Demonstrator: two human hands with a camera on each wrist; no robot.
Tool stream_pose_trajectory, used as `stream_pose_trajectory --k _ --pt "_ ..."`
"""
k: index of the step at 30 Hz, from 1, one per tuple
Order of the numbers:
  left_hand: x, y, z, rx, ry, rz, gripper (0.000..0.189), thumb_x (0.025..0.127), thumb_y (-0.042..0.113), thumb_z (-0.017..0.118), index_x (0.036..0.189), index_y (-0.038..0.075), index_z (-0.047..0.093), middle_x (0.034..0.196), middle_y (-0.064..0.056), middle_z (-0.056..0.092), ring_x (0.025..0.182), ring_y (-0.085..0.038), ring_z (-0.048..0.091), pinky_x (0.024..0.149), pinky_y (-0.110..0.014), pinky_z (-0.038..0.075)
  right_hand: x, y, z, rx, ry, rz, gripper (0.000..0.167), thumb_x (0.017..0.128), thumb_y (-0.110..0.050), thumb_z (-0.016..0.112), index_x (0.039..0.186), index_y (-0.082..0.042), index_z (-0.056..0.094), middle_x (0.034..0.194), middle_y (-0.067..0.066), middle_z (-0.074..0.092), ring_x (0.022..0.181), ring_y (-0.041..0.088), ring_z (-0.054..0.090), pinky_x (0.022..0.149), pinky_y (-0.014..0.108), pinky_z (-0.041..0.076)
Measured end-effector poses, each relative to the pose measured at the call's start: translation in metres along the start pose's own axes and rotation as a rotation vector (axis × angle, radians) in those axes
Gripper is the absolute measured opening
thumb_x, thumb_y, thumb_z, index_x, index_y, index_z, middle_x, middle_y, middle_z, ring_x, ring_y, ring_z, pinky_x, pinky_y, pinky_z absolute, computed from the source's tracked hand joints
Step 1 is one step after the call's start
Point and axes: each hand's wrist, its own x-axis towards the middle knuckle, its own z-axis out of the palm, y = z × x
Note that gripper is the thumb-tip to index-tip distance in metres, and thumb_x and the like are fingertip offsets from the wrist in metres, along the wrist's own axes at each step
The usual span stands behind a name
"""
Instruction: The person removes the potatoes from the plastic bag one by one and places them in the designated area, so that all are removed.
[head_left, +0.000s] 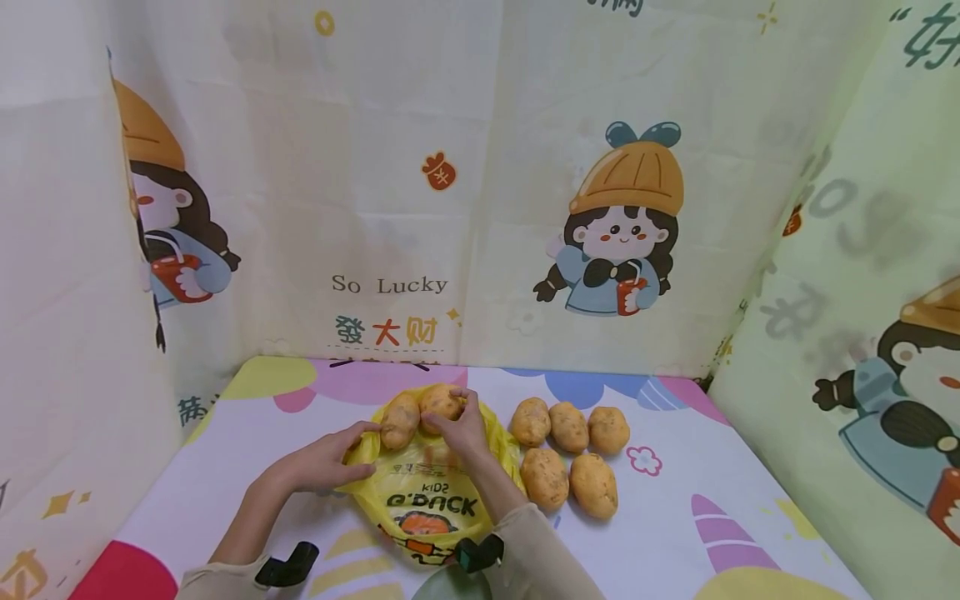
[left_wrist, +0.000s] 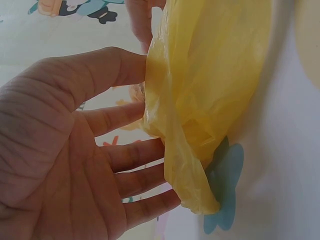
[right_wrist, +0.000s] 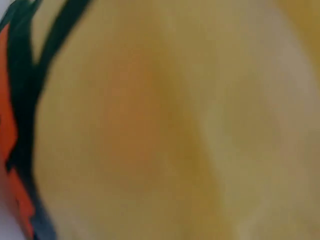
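Note:
A yellow plastic bag (head_left: 420,475) with duck lettering lies on the table, its mouth toward the far side. Two potatoes are at its mouth: one on the left (head_left: 400,422), the other (head_left: 439,405) under my right hand (head_left: 467,432). That hand grips the second potato between thumb and fingers. My left hand (head_left: 324,461) holds the bag's left edge; in the left wrist view its fingertips (left_wrist: 135,155) go behind the yellow plastic (left_wrist: 175,130). The right wrist view is filled by blurred bag plastic (right_wrist: 150,120), which hides the right hand there.
Several loose potatoes lie in two rows right of the bag, among them a front one (head_left: 594,486) and a back one (head_left: 608,429). The patterned tabletop (head_left: 660,533) is bounded by printed cloth walls (head_left: 495,250) at the back and both sides.

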Motion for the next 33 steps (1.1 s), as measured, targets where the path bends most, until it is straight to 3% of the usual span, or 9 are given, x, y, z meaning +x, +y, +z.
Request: stream_pose_trajectory --k 7,16,23,29,33 --pt "0.0 0.002 0.001 0.006 0.005 0.001 0.061 0.095 0.027 0.071 0.146 0.003 0.047 0.14 -0.025 0.055 0.118 -0.032 0.055 0.104 -0.061 0.042 0.003 0.002 0.001 -0.011 0.03 0.001 0.058 0.088 -0.005 0.078 0.134 -0.003 0.042 0.13 0.027 0.055 0.116 0.035 0.059 0.096 0.044 0.052" --pt "0.0 0.002 0.001 -0.001 0.006 0.009 0.061 0.095 0.026 0.071 0.146 0.003 0.046 0.139 -0.025 0.056 0.119 -0.032 0.055 0.104 -0.061 0.042 0.007 0.006 0.001 -0.048 0.04 0.003 0.058 0.088 -0.004 0.078 0.133 -0.006 0.041 0.131 0.027 0.054 0.118 0.035 0.058 0.097 0.046 0.052" --pt "-0.001 -0.002 0.002 0.005 0.014 0.018 0.061 0.094 0.027 0.071 0.145 0.003 0.046 0.138 -0.024 0.057 0.119 -0.032 0.055 0.104 -0.061 0.042 0.005 0.009 -0.002 -0.108 0.022 -0.011 0.058 0.089 -0.012 0.079 0.134 -0.008 0.042 0.129 0.023 0.056 0.114 0.031 0.06 0.094 0.044 0.053" --pt "-0.001 -0.001 0.002 0.005 0.014 0.031 0.062 0.095 0.027 0.071 0.145 0.002 0.046 0.138 -0.024 0.057 0.119 -0.032 0.055 0.104 -0.06 0.042 0.003 0.01 -0.005 -0.093 0.004 -0.013 0.057 0.09 -0.014 0.078 0.134 -0.009 0.042 0.123 0.022 0.057 0.104 0.027 0.061 0.086 0.039 0.054" --pt "-0.002 -0.001 0.002 0.004 0.014 0.036 0.062 0.095 0.027 0.071 0.146 0.002 0.046 0.138 -0.024 0.057 0.119 -0.032 0.055 0.104 -0.06 0.042 0.001 0.01 -0.008 -0.073 0.002 -0.018 0.056 0.09 -0.015 0.078 0.134 -0.009 0.042 0.125 0.022 0.056 0.106 0.027 0.06 0.087 0.038 0.053"
